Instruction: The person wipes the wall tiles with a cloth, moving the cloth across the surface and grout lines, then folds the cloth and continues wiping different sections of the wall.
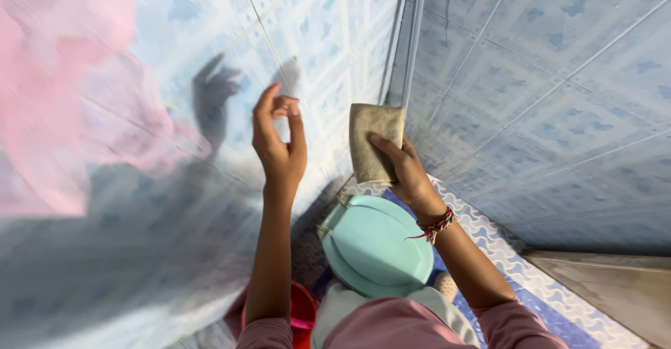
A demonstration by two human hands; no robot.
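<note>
You look down into a tiled corner, and both your arms reach up and away from you toward the corner seam [412,34], where two pale blue patterned walls meet.

Your right hand [405,174] is raised just below and left of that seam. The wrist is bent back, and a braided red and multicoloured bracelet [435,226] circles it. The thumb and fingers [386,146] pinch a folded beige cloth [374,143], holding it upright by its lower right edge. The cloth's top right corner lies just beside the seam; you cannot tell whether it touches the tiles.

Your left hand [279,143] is raised further left of the seam, in front of the left wall [210,34]. The forearm rises nearly straight, and the palm faces right. The fingers are loosely curled and partly open, holding nothing, with the index finger stretched up and the others bent in at the tips. The hand's shadow [213,101] falls on the tiles to its left.

Below the seam, between your forearms, a round mint green lid [374,247] lies tilted. A red bucket [302,314] shows lower left of it, beside your left elbow. Pink sleeves [391,328] cover your upper arms. A blurred pink shape [49,76] fills the far left.
</note>
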